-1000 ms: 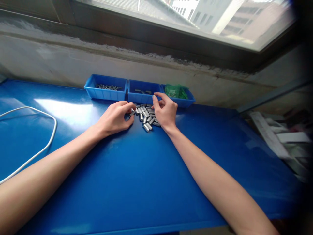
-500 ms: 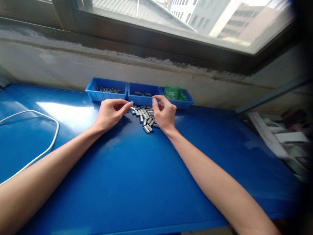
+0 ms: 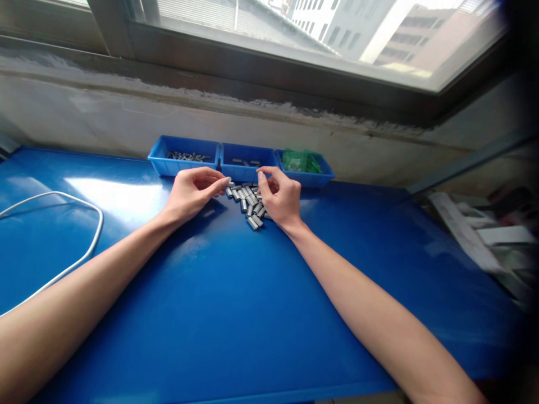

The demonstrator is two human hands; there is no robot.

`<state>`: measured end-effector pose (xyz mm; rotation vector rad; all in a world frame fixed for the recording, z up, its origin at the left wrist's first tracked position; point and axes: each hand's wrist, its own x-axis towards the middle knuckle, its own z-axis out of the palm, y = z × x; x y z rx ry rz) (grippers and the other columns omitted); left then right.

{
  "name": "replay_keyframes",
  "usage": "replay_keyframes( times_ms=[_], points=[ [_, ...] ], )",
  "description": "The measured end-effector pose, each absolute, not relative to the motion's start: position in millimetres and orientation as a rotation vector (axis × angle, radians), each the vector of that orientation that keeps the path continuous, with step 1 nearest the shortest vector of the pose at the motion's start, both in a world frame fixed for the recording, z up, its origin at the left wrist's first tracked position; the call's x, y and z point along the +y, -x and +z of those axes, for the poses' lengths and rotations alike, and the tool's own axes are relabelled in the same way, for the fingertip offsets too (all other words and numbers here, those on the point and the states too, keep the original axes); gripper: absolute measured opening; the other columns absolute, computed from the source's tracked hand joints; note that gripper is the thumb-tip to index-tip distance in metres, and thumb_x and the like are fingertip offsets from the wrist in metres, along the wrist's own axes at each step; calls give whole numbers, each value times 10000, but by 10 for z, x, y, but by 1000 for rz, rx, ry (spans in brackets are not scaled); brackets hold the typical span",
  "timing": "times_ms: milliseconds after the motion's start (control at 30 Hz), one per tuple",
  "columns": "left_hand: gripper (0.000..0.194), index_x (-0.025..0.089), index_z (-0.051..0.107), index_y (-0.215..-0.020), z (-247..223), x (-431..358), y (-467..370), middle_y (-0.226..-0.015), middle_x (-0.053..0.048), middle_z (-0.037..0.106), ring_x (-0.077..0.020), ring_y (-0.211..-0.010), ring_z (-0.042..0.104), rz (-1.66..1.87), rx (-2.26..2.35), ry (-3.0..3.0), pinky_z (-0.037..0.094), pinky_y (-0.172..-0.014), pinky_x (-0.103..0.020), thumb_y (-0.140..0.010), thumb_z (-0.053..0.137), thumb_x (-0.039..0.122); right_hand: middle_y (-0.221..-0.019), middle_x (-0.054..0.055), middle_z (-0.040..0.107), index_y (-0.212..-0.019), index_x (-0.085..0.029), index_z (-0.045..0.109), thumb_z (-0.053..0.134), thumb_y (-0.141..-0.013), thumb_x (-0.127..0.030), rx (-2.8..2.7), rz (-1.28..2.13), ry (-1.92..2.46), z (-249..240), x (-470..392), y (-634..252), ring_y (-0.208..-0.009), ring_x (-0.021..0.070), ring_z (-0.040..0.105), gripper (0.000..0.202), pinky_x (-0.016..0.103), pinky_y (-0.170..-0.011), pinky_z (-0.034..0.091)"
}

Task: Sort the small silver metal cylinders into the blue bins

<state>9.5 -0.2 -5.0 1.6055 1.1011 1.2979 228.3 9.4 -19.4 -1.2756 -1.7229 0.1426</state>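
Note:
Several grey metal pieces (image 3: 251,202) lie in a loose pile on the blue table (image 3: 236,303). At the pile's left edge is my left hand (image 3: 196,191), its thumb and fingers closed together; whatever is between the tips is too small to make out. My right hand (image 3: 281,196) is over the pile's right side, fingers curled with thumb and index finger close together. Anything it holds is too small to tell. Just behind the hands stands the middle blue bin (image 3: 248,153), with a few similar metal pieces in it.
The left blue bin (image 3: 183,164) holds many small metal parts. Green bags (image 3: 301,161) fill the right blue bin (image 3: 314,178). A white cable (image 3: 90,247) curves over the table's left side. White items (image 3: 505,235) sit beyond the right edge. A window (image 3: 337,33) is above.
My right hand has shifted slightly to the left over the pile. My left hand has hardly moved.

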Motion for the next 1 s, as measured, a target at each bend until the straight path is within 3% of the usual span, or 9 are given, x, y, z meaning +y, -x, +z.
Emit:
replay_keyframes(
  times_ms=[133,267,500,700,1000],
  points=[
    [544,141,762,-861,-64,5,-85,-932,-108,803,-247,-854,769,1283,1034,-1549,631,-840,-336,-614,926,597,-661,-14,697,-1042,-225,748,551,-984,-408,-1780,154,1247,-173,65,-2270,-547,147,612,275,268,-640,485],
    [561,143,758,-858,-75,6,-77,-970,-110,803,-260,-903,769,1258,1006,-1525,626,-884,-350,-582,940,596,-663,-15,692,-1046,-206,752,570,-972,-366,-1843,156,1201,-158,36,-2260,-551,132,598,253,255,-638,462],
    [492,158,736,-845,-47,12,-84,-838,-69,782,-198,-757,737,1264,1012,-1550,609,-749,-287,-669,903,585,-704,-17,707,-1089,-209,729,601,-919,-277,-1965,156,1109,-165,-11,-2262,-596,137,615,223,257,-664,482],
    [539,159,708,-846,-77,34,-96,-768,-60,764,-200,-701,731,1252,994,-1536,609,-702,-296,-694,857,654,-857,25,750,-1110,-195,729,669,-881,-283,-2099,45,947,-174,-31,-2274,-705,160,658,252,279,-685,502],
    [529,153,694,-862,-69,14,-107,-738,-66,768,-219,-701,756,1166,989,-1535,611,-682,-296,-715,853,635,-881,38,759,-1070,-205,761,641,-994,-376,-2150,6,886,-192,0,-2279,-724,140,674,223,260,-706,511]
  ],
)
